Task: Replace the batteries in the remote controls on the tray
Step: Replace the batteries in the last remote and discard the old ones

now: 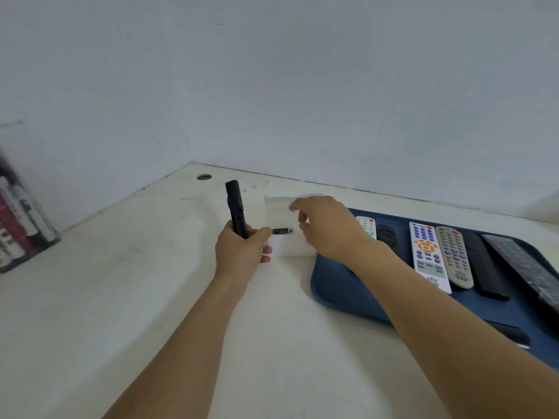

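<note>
My left hand point(242, 249) grips a slim black remote point(235, 207) upright and also pinches a small black battery point(283, 231) between thumb and fingertip. My right hand point(325, 225) reaches over a white box point(282, 213) just right of the battery, fingers curled and touching its lid; whether it grasps the lid is unclear. A blue tray point(338, 285) lies at the right with several remotes: a white one with orange buttons point(428, 255), a grey one point(453, 255), two black ones point(484, 264) and a small white one point(366, 225) partly hidden by my wrist.
The white desk point(121, 297) meets the wall corner at the back, where a round cable hole point(204, 177) sits. A dark box with printed packs point(21, 225) stands at the left edge. A black round object point(386, 234) lies on the tray.
</note>
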Motion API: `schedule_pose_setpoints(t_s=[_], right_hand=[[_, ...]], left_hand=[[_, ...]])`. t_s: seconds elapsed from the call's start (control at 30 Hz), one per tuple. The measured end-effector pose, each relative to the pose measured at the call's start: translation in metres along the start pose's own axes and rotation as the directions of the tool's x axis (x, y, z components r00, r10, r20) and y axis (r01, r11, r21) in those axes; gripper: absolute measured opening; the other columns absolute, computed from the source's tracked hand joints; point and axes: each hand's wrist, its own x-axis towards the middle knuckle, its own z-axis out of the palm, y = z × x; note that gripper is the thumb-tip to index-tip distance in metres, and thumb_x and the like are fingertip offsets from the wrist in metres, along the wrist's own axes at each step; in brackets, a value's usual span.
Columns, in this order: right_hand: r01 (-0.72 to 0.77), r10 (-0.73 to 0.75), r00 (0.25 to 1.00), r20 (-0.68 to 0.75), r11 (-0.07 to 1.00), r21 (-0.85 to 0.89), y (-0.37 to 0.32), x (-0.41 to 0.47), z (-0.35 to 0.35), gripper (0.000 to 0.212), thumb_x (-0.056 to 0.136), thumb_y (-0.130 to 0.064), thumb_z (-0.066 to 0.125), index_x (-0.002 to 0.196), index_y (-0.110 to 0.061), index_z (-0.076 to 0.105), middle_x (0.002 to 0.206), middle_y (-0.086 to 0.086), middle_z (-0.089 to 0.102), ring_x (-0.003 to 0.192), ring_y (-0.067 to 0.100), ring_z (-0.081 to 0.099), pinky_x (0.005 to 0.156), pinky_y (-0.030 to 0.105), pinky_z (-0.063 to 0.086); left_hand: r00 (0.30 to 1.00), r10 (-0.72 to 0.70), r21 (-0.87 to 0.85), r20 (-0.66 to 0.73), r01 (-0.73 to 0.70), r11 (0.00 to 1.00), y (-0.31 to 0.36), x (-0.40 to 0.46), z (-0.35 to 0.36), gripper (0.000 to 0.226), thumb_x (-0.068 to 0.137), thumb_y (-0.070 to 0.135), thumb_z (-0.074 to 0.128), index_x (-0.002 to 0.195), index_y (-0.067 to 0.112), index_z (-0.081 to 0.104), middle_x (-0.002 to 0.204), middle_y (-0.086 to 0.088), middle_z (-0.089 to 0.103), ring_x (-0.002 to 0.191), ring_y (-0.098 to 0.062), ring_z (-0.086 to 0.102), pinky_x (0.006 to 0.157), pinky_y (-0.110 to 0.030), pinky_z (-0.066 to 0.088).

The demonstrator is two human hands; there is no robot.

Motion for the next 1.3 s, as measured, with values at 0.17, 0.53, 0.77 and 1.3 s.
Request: schedule_pose_setpoints(t_s=[0.17,0.53,0.77,1.3], right_hand=[[0.069,-0.021,0.985,0.172,0.958,-0.278,-0.018,0.014,-0.005,0.040,0.086,-0.008,0.067,0.125,-0.016,0.060,0.115,0.003,0.061,0.103,0.024,0.061,0.073,0.032,0.049],[0.230,0.003,0.887,0.463,0.864,-0.447,-0.029,0.016,0.006,0.019,0.101,-0.010,0.049,0.119,-0.007,0.056,0.100,0.005,0.063,0.076,0.017,0.057,0.062,0.023,0.044],[0.264,0.009,0.816,0.578,0.884,-0.387,-0.045,0.026,0.005,0.022,0.100,0.000,0.039,0.087,-0.004,0.057,0.069,0.001,0.037,0.056,0.012,0.033,0.048,0.019,0.027],[0.540,-0.378,0.838,0.393,0.676,-0.501,-0.030,-0.013,0.015,0.030,0.105,-0.012,0.032,0.127,-0.010,0.052,0.121,0.004,0.057,0.114,0.025,0.052,0.093,0.030,0.037]], left_hand=[[0.995,0.011,-0.015,0.099,-0.009,1.000,0.001,-0.003,-0.005,0.027,0.079,-0.003,0.071,0.090,0.009,0.050,0.095,-0.006,0.061,0.061,-0.025,0.068,0.070,-0.042,0.063],[0.993,0.100,0.071,0.070,-0.105,0.992,-0.002,-0.008,-0.001,0.031,0.078,-0.009,0.069,0.086,0.017,0.053,0.097,-0.004,0.064,0.063,-0.021,0.071,0.074,-0.042,0.062],[0.996,0.087,0.029,0.031,-0.088,0.996,-0.001,-0.010,-0.002,0.026,0.076,-0.007,0.069,0.086,0.010,0.053,0.095,-0.008,0.067,0.065,-0.024,0.074,0.077,-0.049,0.062],[0.996,0.074,0.132,-0.040,-0.068,0.989,0.000,-0.010,0.000,0.037,0.070,0.038,0.070,0.090,0.007,0.063,0.079,-0.006,0.069,0.065,-0.018,0.060,0.055,-0.027,0.042]])
